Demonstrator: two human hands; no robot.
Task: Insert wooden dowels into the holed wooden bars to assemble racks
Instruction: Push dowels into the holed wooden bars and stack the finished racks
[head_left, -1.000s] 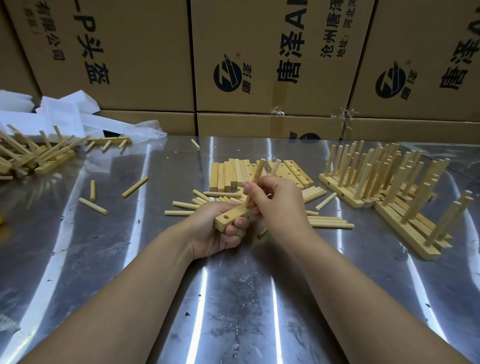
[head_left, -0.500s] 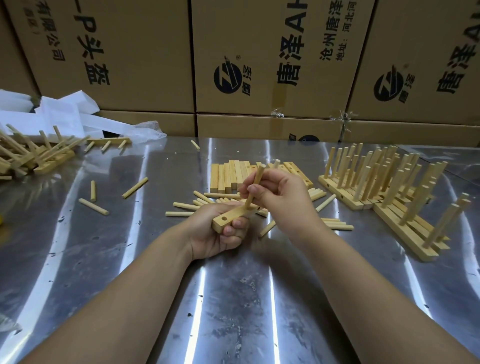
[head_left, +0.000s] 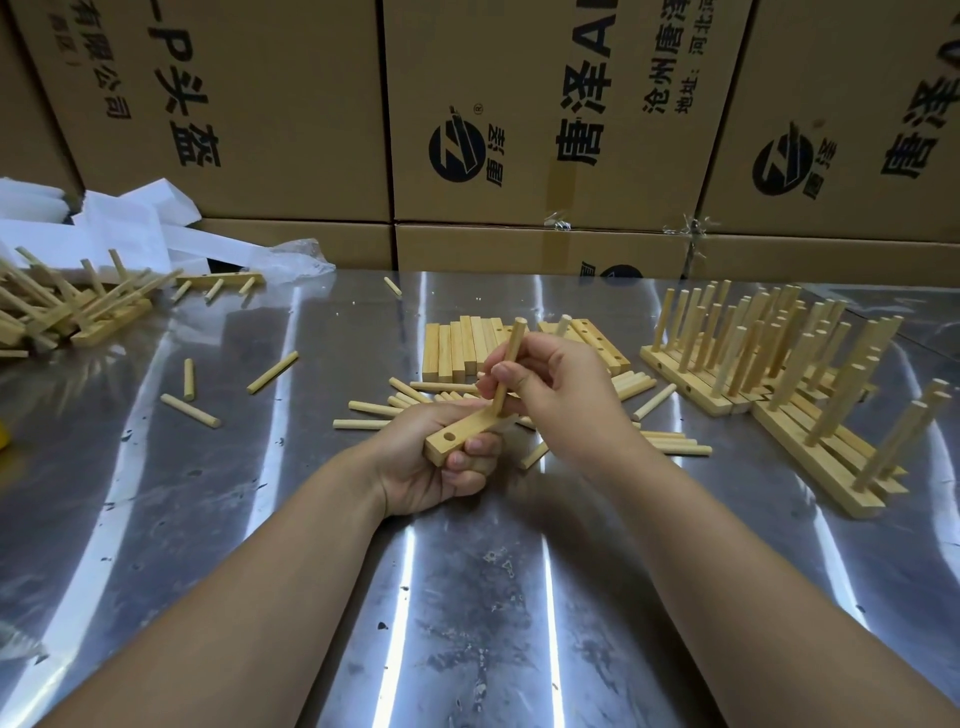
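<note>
My left hand (head_left: 436, 462) grips a holed wooden bar (head_left: 457, 434) from below, one empty hole showing near its close end. My right hand (head_left: 561, 395) pinches a wooden dowel (head_left: 509, 364) that stands upright with its lower end in the bar. A second dowel (head_left: 563, 325) sticks up behind my right hand; its base is hidden. Loose dowels (head_left: 363, 423) lie on the metal table around both hands. A stack of bare holed bars (head_left: 457, 348) lies just beyond.
Finished racks (head_left: 779, 364) with upright dowels stand at the right. A heap of racks (head_left: 62, 312) lies at the far left, with stray dowels (head_left: 189, 410) nearby. Cardboard boxes (head_left: 519, 130) wall off the table's back edge. White packaging (head_left: 130, 228) lies back left.
My right hand has lifted slightly and now holds the dowel more upright in the bar. The left hand and bar have barely moved.
</note>
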